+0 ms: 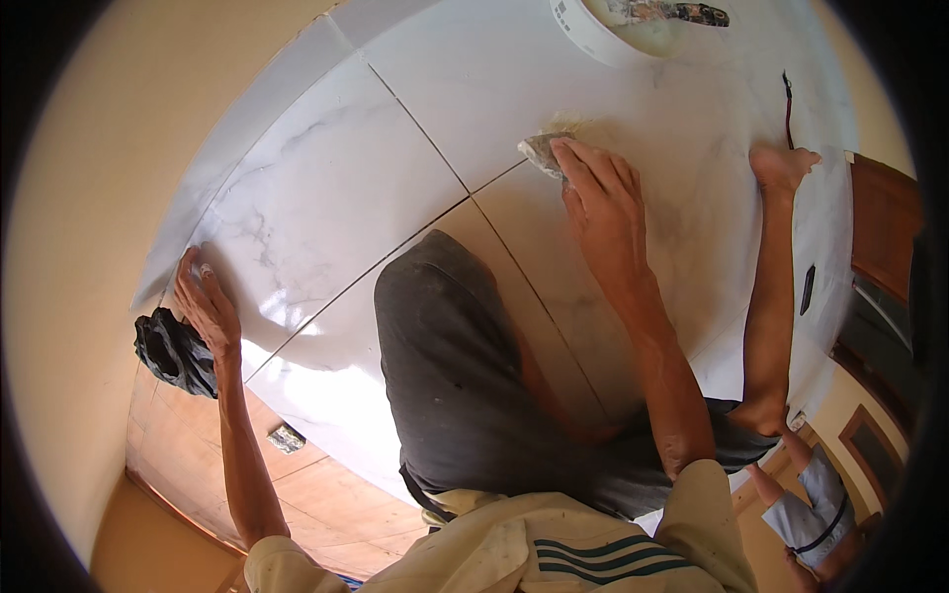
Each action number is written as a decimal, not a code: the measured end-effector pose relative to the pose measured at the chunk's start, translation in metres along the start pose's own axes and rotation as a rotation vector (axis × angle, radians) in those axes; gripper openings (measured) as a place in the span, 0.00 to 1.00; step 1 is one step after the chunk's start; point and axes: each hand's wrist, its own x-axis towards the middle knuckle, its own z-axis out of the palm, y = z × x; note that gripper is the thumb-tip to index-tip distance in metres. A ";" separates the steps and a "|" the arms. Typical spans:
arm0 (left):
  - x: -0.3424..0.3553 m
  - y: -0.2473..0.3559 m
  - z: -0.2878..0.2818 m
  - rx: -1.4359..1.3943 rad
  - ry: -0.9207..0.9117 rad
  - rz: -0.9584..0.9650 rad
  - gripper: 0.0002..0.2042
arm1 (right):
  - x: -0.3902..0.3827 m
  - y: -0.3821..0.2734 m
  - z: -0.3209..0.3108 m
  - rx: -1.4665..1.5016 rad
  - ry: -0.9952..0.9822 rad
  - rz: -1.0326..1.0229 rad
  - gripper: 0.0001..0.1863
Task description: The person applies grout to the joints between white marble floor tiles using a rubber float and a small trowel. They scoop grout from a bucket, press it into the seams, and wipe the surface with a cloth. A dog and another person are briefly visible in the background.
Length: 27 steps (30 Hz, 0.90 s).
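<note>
My right hand (pixel 605 203) is closed on a crumpled whitish rag (pixel 542 150) and presses it to the floor beside a dark tile joint. A beige smear (pixel 568 124) lies just beyond the rag. Large white marbled tiles (pixel 336 183) cover the floor, and their dark joints cross ahead of my bent knee. Over to the left, my left hand (pixel 208 304) rests on the tiles near the wall, its fingers stretched and holding nothing. A black plastic bag (pixel 176 351) lies against that hand's near side.
A white bucket (pixel 590 38) holds a dark-handled tool (pixel 702 14) at the far edge. Right of my leg are a thin cable (pixel 789 109) and a dark narrow object (pixel 808 289). A small packet (pixel 287 438) lies on brownish flooring. Another person (pixel 825 509) is at lower right.
</note>
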 end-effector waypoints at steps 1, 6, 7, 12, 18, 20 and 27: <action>-0.006 -0.004 0.001 0.001 -0.004 0.006 0.20 | 0.008 -0.001 -0.002 -0.017 0.030 0.018 0.25; -0.008 -0.004 0.008 -0.063 0.018 -0.003 0.22 | -0.025 -0.051 0.025 0.029 -0.103 -0.058 0.27; -0.010 -0.005 0.007 -0.067 0.018 -0.013 0.22 | -0.030 -0.066 0.021 0.100 -0.165 -0.067 0.27; -0.007 -0.010 0.013 -0.085 0.046 -0.012 0.22 | -0.005 -0.065 0.031 -0.073 -0.081 -0.019 0.25; -0.011 -0.019 0.011 -0.071 0.068 -0.015 0.20 | 0.001 -0.058 0.000 0.150 -0.176 -0.112 0.25; -0.011 -0.015 0.014 -0.086 0.067 -0.029 0.19 | 0.033 0.009 -0.014 -0.038 -0.005 -0.099 0.25; -0.009 -0.014 0.009 -0.086 0.063 -0.037 0.18 | -0.002 0.030 -0.023 -0.030 -0.217 -0.048 0.22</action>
